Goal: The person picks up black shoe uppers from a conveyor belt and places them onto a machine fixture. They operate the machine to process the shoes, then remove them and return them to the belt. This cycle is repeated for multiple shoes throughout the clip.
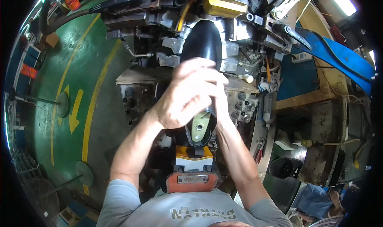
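Note:
A glossy black shoe (202, 37) sits toe-away in the middle of a machine, its rounded toe between metal clamp pieces. Inside its open heel end shows a pale green shoe last (199, 127) with a round hole. My left hand (187, 89) lies across the shoe's instep, fingers curved over it, blurred and washed out by light. Along the shoe's right side rests my right hand (220, 99); its fingers are mostly hidden or smeared. Behind the heel stands a yellow and white machine block (194, 157), with an orange pad (192, 182) nearer my body.
Control panels with knobs (242, 106) flank the shoe. A yellow machine part (225, 5) hangs above the toe. Tools lie on a narrow ledge (265, 135) at right, beside a blue-topped bench (297, 81). Green floor with yellow lines (91, 103) runs along the left.

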`<state>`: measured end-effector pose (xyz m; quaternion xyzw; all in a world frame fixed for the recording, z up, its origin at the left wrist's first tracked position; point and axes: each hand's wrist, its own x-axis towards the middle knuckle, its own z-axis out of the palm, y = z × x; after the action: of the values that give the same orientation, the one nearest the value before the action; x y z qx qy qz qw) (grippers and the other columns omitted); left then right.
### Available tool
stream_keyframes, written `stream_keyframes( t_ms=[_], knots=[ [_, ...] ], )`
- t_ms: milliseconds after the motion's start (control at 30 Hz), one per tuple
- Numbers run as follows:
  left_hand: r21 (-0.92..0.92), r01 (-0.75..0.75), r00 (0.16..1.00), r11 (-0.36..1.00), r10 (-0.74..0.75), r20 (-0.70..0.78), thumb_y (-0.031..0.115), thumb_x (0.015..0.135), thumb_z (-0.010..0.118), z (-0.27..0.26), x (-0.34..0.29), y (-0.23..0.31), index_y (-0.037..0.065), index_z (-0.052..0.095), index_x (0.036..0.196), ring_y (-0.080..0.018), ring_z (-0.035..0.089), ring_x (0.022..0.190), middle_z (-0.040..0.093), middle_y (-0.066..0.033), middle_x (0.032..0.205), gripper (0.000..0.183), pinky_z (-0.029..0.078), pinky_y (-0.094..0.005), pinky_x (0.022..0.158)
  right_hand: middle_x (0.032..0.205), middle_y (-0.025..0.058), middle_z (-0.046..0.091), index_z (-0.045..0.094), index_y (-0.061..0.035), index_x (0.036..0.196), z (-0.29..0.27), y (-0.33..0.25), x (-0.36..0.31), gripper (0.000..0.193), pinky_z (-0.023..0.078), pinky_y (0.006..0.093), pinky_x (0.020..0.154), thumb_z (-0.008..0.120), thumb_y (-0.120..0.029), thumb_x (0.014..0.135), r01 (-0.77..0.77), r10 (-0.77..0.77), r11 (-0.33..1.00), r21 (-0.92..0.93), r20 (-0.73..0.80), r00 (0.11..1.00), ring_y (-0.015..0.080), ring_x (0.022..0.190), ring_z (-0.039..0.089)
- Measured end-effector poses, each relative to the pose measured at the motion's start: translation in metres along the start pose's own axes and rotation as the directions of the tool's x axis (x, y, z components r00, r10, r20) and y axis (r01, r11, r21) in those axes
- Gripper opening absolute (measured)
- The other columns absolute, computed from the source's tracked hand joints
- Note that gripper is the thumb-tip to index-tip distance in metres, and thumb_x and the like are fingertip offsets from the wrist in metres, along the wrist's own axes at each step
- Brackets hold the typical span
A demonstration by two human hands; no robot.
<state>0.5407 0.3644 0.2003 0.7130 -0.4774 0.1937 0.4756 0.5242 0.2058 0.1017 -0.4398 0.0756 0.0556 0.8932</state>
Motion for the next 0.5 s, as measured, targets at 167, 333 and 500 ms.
stream_keyframes(
  t_ms=[167,333,500],
  knots=[
    [-0.125,0.038,0.99,0.991,-0.02,0.141,0.016,0.085,0.057,0.013,-0.002,0.0,0.001,0.066,0.092,-0.0329,0.059,0.1,0.066,-0.0144,0.097,0.019,0.04,-0.0462,0.097,0.088,0.0032,0.063,0.054,-0.0066,0.121,0.005,-0.004,0.002,0.056,0.049,0.0196,0.049,0.029,-0.053,0.103,-0.119,0.123,0.985,0.125,-0.024,0.992,0.0066,0.067,0.06],
    [-0.108,0.044,0.996,0.993,-0.034,0.088,0.015,0.084,0.056,0.013,0.009,0.009,0.0,0.065,0.087,-0.0346,0.061,0.088,0.064,-0.015,0.088,0.018,0.044,-0.0439,0.088,0.084,0.001,0.062,0.056,-0.0063,0.118,0.037,-0.027,-0.027,0.052,0.051,0.0194,0.057,0.031,-0.05,0.104,-0.135,0.139,0.99,0.033,-0.21,0.968,0.0049,0.064,0.059],
    [-0.217,0.168,0.985,0.962,-0.172,0.0,0.013,0.096,0.04,0.01,0.0,0.02,0.002,0.066,0.089,-0.0281,0.059,0.108,0.067,-0.0128,0.095,0.028,0.032,-0.0438,0.107,0.108,0.0079,0.063,0.05,-0.0049,0.127,0.025,-0.016,-0.05,0.051,0.053,0.03,0.084,0.032,-0.046,0.104,-0.155,0.17,0.982,0.106,-0.153,0.974,0.014,0.092,0.063]
  ],
)
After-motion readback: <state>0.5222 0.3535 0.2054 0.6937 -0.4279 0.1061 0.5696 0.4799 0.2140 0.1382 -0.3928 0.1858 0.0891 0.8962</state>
